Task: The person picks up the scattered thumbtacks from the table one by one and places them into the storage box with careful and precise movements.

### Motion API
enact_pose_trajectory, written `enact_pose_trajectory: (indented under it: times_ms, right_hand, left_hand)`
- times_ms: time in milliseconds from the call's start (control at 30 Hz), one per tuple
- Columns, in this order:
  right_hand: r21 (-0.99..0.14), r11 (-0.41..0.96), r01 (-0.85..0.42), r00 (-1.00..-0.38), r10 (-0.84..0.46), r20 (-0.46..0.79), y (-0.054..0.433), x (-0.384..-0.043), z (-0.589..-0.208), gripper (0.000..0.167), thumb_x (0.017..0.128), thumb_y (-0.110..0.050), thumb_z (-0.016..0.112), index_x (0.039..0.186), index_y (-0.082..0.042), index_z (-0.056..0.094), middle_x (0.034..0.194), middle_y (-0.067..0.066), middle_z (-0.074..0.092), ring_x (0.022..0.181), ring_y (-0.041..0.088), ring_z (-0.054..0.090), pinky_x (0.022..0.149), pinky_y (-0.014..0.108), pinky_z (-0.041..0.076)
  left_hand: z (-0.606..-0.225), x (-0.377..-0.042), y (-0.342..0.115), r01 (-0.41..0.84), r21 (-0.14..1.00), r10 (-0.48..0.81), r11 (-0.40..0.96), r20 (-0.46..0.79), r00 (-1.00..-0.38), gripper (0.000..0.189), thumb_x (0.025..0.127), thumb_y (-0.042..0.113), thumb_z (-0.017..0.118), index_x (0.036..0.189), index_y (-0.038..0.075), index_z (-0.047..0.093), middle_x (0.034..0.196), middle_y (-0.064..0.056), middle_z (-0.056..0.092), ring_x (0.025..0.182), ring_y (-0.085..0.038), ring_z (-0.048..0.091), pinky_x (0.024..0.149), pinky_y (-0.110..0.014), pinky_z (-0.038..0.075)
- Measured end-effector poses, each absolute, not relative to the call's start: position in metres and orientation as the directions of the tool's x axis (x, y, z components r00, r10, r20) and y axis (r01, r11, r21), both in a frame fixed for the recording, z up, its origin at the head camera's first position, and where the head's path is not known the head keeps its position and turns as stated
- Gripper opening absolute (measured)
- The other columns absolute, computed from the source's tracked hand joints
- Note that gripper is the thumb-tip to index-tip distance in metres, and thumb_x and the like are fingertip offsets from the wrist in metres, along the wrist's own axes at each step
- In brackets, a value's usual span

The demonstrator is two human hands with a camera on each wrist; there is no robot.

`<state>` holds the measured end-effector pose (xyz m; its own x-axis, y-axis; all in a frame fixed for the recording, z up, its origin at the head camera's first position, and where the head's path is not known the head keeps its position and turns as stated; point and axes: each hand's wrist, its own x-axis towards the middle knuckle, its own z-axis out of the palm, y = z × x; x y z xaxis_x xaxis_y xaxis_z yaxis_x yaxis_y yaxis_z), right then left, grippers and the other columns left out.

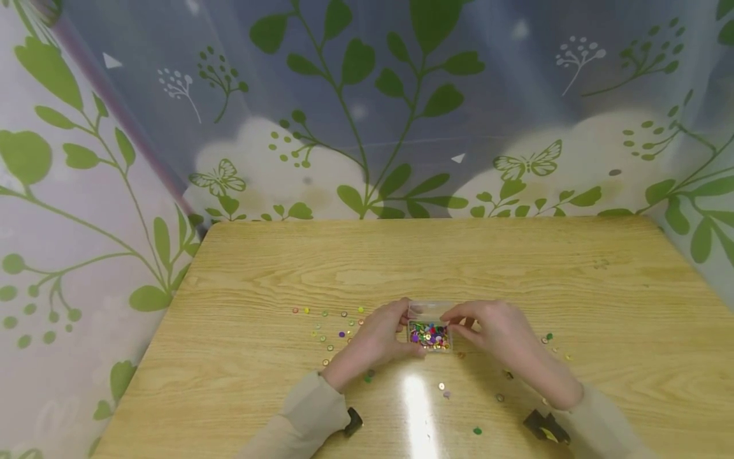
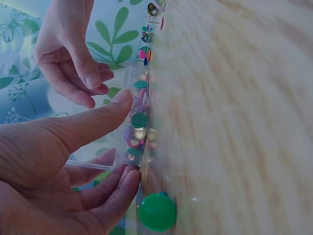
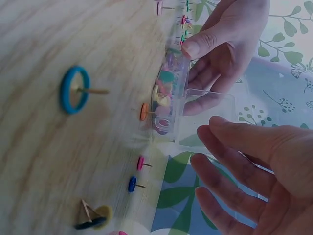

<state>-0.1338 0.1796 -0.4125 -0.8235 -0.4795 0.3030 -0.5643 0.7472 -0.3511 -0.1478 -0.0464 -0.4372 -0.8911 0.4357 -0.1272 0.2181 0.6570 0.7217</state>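
Note:
A small clear plastic box (image 1: pixel 410 336) stands on the table, packed with colourful thumbtacks (image 1: pixel 430 335). Its hinged lid (image 3: pixel 212 110) is raised at the far side. My left hand (image 1: pixel 375 338) holds the box from the left, thumb on the near wall and fingers around the side and far edge. At the right end of the box is my right hand (image 1: pixel 501 325), fingers bent loosely by the raised lid. The right wrist view shows no thing between that thumb and forefinger (image 3: pixel 222 147); whether a fingertip touches the lid cannot be told.
Loose thumbtacks lie scattered over the wooden table (image 1: pixel 275 268), several left of the box, others near and right, including a green one (image 1: pixel 478 431) in front. A leaf-patterned cloth (image 1: pixel 367 127) rises behind the table's far edge.

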Motion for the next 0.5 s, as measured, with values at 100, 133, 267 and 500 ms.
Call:
enact_pose_trajectory:
  times_ms: [100,133,267,500]
  right_hand:
    - [-0.361,0.751,-0.553,-0.832,-0.470,0.295,0.180,-0.133,-0.413,0.014,0.081,-0.011,0.083,0.094,-0.014,0.078,0.083,-0.002,0.076,0.063,0.005,0.064,0.046,0.014,0.040]
    - [-0.362,0.751,-0.552,-0.832,-0.469,0.296,0.180,-0.133,-0.413,0.013,0.081,-0.011,0.083,0.093,-0.015,0.078,0.083,-0.002,0.076,0.063,0.004,0.065,0.047,0.014,0.041]
    - [-0.347,0.744,-0.570,-0.818,-0.473,0.328,0.183,-0.129,-0.411,0.012,0.080,-0.012,0.084,0.088,-0.018,0.078,0.083,-0.005,0.076,0.064,0.004,0.065,0.050,0.014,0.044]
    - [-0.275,0.674,-0.686,-0.719,-0.569,0.399,0.193,-0.110,-0.408,0.020,0.074,-0.010,0.088,0.087,-0.022,0.078,0.083,-0.011,0.075,0.069,0.002,0.066,0.058,0.019,0.054]
  left_hand:
    - [-0.437,-0.148,-0.047,0.216,0.722,0.435,0.657,-0.129,-0.891,0.058,0.075,0.030,0.090,0.122,0.012,0.062,0.116,-0.003,0.066,0.110,-0.020,0.061,0.095,-0.034,0.053]
    - [-0.437,-0.148,-0.047,0.217,0.723,0.436,0.656,-0.129,-0.891,0.058,0.075,0.030,0.091,0.121,0.012,0.062,0.116,-0.003,0.066,0.109,-0.020,0.061,0.094,-0.034,0.053]
    - [-0.437,-0.148,-0.047,0.216,0.728,0.439,0.650,-0.128,-0.889,0.058,0.075,0.030,0.090,0.122,0.012,0.062,0.118,-0.002,0.067,0.110,-0.020,0.061,0.095,-0.034,0.053]
    - [-0.438,-0.148,-0.047,0.213,0.725,0.437,0.655,-0.133,-0.890,0.057,0.075,0.030,0.090,0.121,0.012,0.062,0.116,-0.002,0.066,0.109,-0.020,0.060,0.094,-0.033,0.053]
